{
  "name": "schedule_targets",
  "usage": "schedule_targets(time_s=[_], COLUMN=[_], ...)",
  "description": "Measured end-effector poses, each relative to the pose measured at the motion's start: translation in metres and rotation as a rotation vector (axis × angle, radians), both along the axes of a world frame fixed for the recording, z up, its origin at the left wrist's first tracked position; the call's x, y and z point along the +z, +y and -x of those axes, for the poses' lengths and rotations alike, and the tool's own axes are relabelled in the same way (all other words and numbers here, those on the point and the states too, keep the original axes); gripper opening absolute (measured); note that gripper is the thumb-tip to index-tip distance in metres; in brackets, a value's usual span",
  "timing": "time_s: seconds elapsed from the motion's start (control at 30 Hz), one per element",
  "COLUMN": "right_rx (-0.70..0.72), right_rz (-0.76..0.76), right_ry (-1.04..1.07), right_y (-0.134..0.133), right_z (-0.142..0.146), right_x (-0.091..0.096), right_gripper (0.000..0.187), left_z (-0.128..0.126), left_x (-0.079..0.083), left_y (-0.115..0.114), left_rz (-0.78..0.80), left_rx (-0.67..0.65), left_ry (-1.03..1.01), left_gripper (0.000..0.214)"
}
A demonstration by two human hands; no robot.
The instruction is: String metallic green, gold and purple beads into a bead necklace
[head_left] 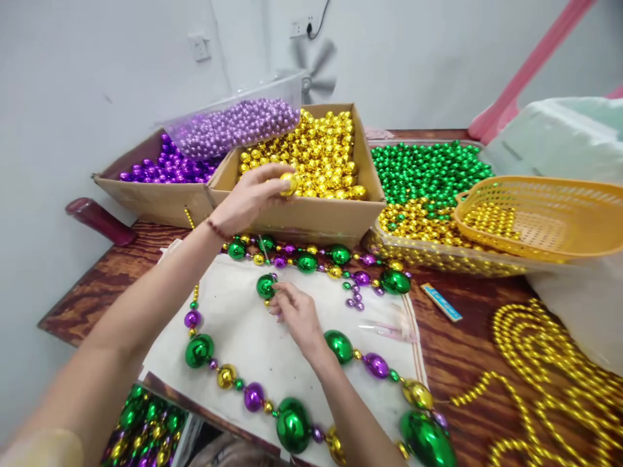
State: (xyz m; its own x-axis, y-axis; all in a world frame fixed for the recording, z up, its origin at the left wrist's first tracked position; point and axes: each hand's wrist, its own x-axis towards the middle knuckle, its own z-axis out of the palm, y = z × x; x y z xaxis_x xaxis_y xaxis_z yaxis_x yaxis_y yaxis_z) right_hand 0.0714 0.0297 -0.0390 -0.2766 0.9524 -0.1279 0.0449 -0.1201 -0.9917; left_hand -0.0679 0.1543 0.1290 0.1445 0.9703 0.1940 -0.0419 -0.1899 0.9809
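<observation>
My left hand (250, 194) is raised over the front edge of the cardboard box of gold beads (316, 214) and pinches one gold bead (289, 183) in its fingertips. My right hand (296, 316) rests on the white cloth (243, 331), its fingertips at a large green bead (265, 286) at the end of a string. A long strand of green, purple and gold beads (292, 425) loops around the cloth, from the box front to the near edge.
Behind stand a box of purple beads (146, 194), a clear tilted bin of lilac beads (233, 126), a clear tray of green and gold beads (428, 253) with a yellow basket (540, 217). Gold bead strands (545, 363) lie right; a maroon cylinder (100, 220) left.
</observation>
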Motion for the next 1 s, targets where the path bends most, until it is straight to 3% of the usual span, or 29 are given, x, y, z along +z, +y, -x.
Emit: schedule_targets(time_s=[0.1,0.23,0.37,0.5,0.83,1.0], right_rx=[-0.076,-0.102,-0.106,-0.093,0.043,0.052], right_rz=[0.053,0.065,0.044,-0.027,-0.214,-0.219], right_ry=[0.127,0.205,0.192,0.133,0.005,-0.052], right_y=[0.001,-0.003,-0.010,-0.014,-0.019,-0.020], right_z=[-0.003,-0.004,-0.002,-0.002,0.002,0.004], right_x=[-0.003,-0.001,0.003,0.004,0.005,0.009], right_gripper=[0.030,0.031,0.029,0.025,0.021,0.021], left_z=[0.026,0.051,0.061,0.065,0.058,0.054], left_x=[-0.017,-0.052,-0.077,-0.091,-0.099,-0.103], left_y=[-0.055,-0.084,-0.086,-0.085,-0.077,-0.081], left_rz=[0.153,0.293,0.331,0.372,0.504,0.526], left_rx=[0.002,0.065,0.129,0.215,0.324,0.265], left_ry=[-0.300,-0.507,-0.553,-0.595,-0.898,-0.934], left_gripper=[0.019,0.026,0.031,0.017,0.015,0.010])
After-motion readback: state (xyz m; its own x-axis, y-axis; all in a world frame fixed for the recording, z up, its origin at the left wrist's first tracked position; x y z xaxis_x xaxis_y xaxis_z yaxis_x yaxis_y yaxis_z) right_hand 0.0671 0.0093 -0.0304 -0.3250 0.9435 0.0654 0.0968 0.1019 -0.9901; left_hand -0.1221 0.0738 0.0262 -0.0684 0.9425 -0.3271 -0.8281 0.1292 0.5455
